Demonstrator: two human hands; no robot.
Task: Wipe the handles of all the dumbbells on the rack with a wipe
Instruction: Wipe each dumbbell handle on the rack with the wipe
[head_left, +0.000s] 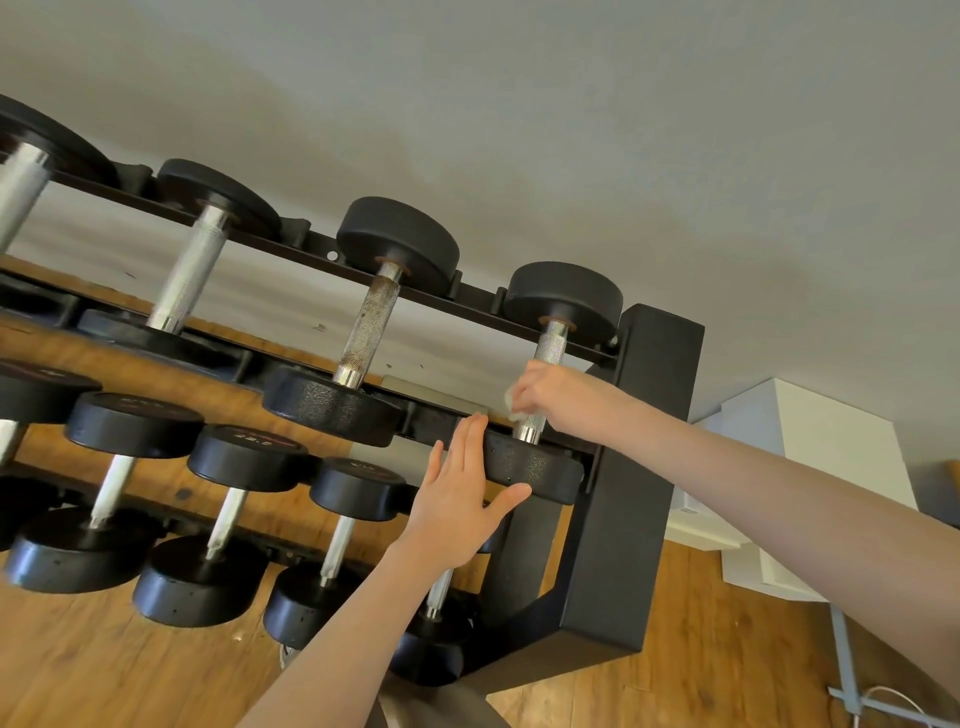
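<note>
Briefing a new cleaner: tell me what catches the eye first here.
The right hand wraps a white wipe round the handle of the rightmost top-row dumbbell, while the left hand presses flat on its near head. Beside it, a rust-speckled handle stands out.

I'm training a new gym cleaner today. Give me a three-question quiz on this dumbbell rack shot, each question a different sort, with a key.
1. True or false: the right hand holds a white wipe around the handle of the rightmost top-row dumbbell.
2. What is the left hand doing?
A. gripping a handle
B. resting flat, fingers straight, on that dumbbell's near head
C. hanging free
3. Fill in: the handle of the next dumbbell to the left looks ______ compared with the shinier others.

Key: 1 true; 2 B; 3 darker, rust-speckled.
</note>
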